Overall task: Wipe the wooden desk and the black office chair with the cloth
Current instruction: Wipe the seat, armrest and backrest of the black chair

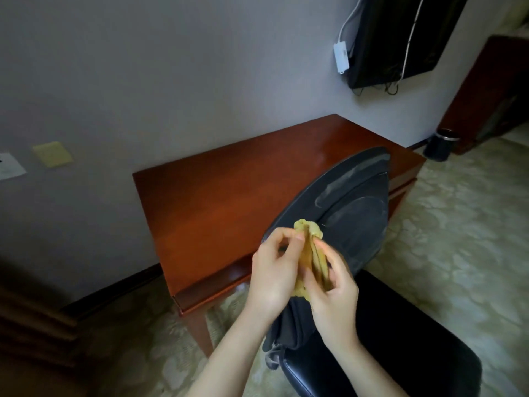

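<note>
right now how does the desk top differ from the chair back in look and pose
The wooden desk is glossy reddish-brown; the black office chair back is matte dark with pale smears. The desk top lies flat; the chair back tilts up against the desk's front edge. Neither is touched by the cloth, held in the left hand and right hand.

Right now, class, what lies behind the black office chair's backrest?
Behind the backrest stands the wooden desk, its top bare where visible. The backrest covers the desk's near right part, so anything there cannot be seen.
</note>
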Available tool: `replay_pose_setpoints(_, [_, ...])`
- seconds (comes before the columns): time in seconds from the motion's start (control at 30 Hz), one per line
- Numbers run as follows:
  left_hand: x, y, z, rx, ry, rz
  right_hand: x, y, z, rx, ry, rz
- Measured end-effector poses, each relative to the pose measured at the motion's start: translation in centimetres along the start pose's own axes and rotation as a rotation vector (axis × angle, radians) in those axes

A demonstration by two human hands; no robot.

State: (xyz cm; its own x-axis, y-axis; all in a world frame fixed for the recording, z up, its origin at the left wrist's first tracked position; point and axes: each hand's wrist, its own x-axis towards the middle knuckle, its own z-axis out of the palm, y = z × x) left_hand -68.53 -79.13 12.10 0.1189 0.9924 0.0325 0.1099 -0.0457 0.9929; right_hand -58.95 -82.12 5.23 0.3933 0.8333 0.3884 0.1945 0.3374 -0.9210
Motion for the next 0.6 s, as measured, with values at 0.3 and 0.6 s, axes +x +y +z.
replay_pose_setpoints(0.3, [7.9, -1.2, 0.5, 0.941, -0.029, 0.304, 8.8, 2.0, -3.4, -0.121, 0.378, 0.053])
replay_pose_setpoints(0.6, [11.1, -3.9, 1.1, 1.013, -0.092, 0.104, 23.7, 5.9, -4.6, -0.416, 0.349, 0.048])
